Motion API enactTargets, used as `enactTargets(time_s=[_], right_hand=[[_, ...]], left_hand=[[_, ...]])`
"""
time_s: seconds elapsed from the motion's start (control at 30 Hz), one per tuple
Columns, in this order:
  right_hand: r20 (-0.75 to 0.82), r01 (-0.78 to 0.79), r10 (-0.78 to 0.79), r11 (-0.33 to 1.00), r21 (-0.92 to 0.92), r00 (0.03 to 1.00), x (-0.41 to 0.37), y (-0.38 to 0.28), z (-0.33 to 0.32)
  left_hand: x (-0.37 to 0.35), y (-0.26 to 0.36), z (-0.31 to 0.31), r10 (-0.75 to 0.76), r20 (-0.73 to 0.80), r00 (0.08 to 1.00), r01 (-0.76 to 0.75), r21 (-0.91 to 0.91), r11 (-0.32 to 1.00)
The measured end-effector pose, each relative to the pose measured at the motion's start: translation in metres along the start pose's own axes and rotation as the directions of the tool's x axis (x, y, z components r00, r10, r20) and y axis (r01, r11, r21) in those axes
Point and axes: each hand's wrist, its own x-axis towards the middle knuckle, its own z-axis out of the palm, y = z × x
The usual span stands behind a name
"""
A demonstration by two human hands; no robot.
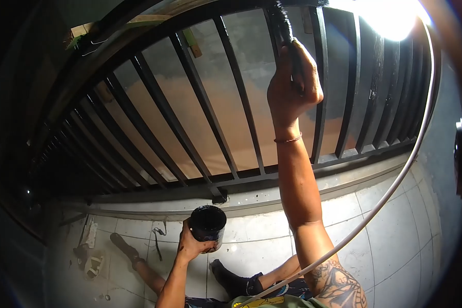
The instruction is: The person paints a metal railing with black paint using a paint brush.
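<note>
My right hand [294, 82] is raised, its fingers closed round a black paintbrush [281, 23]. The bristles point up and lie against a dark bar near the top of the metal railing [236, 92]. Several upright bars look glossy and black. Lower down, my left hand [195, 244] grips the side of a can of black paint [209, 223], held above the tiles with its mouth facing up. The inside of the can is dark, so the paint level cannot be told.
A bright lamp [395, 20] shines at the upper right, and a pale cable [380, 205] curves down across my right arm. Sandals [94, 267] and small litter lie on the white tiled floor [390, 226]. A low ledge [251, 205] runs beneath the railing.
</note>
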Motion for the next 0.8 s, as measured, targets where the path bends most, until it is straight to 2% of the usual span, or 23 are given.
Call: enactTargets(time_s=[0.07,0.13,0.17,0.2,0.3,0.4,0.53,0.6,0.67,0.7,0.73,0.8], right_hand=[[-0.019,0.039,-0.040,0.998,-0.050,0.999,0.002,-0.004,0.002],[0.081,-0.111,0.117,0.991,-0.070,0.990,0.001,-0.005,0.012],[0.096,-0.016,0.026,0.995,-0.099,0.995,-0.002,-0.003,0.019],[0.135,-0.081,0.089,0.995,-0.060,0.987,-0.005,-0.009,0.025],[0.252,-0.111,0.099,0.993,0.033,0.963,-0.013,-0.026,0.032],[0.289,-0.207,0.169,0.973,0.105,0.942,-0.006,-0.037,0.025],[0.277,-0.226,0.178,0.962,0.154,0.944,0.010,-0.009,0.023],[0.226,-0.016,0.019,1.000,-0.014,0.974,0.021,0.014,0.012],[0.124,-0.114,0.118,0.993,-0.037,0.985,0.028,0.021,0.002],[0.069,-0.108,0.111,0.993,-0.045,0.991,0.031,0.020,-0.001],[0.076,-0.100,0.103,0.994,-0.043,0.992,0.033,0.018,-0.006],[0.121,0.055,-0.047,0.996,-0.064,0.992,0.037,0.010,-0.016]], left_hand=[[-0.001,-0.004,-0.001,0.031,-0.008,0.999,-0.032,-0.018,0.999],[-0.003,-0.005,-0.004,0.031,-0.023,0.999,-0.030,0.020,0.999],[-0.005,-0.003,-0.005,0.032,-0.022,0.999,-0.032,0.017,0.999],[-0.005,0.000,-0.005,0.032,-0.027,0.999,-0.032,0.004,0.999],[-0.007,-0.004,-0.005,0.052,-0.038,0.998,-0.052,-0.001,0.999],[-0.009,-0.003,-0.004,0.061,-0.049,0.997,-0.062,-0.012,0.998],[-0.007,-0.006,-0.003,0.059,-0.048,0.997,-0.060,-0.033,0.998],[-0.008,-0.004,-0.006,0.052,-0.050,0.997,-0.054,-0.042,0.998],[-0.009,-0.002,-0.006,0.045,-0.053,0.998,-0.048,-0.061,0.997],[-0.009,-0.001,-0.007,0.039,-0.051,0.998,-0.041,-0.053,0.998],[-0.010,-0.002,-0.008,0.033,-0.049,0.998,-0.035,-0.044,0.998],[-0.009,-0.003,-0.008,0.032,-0.038,0.999,-0.036,-0.117,0.992]])
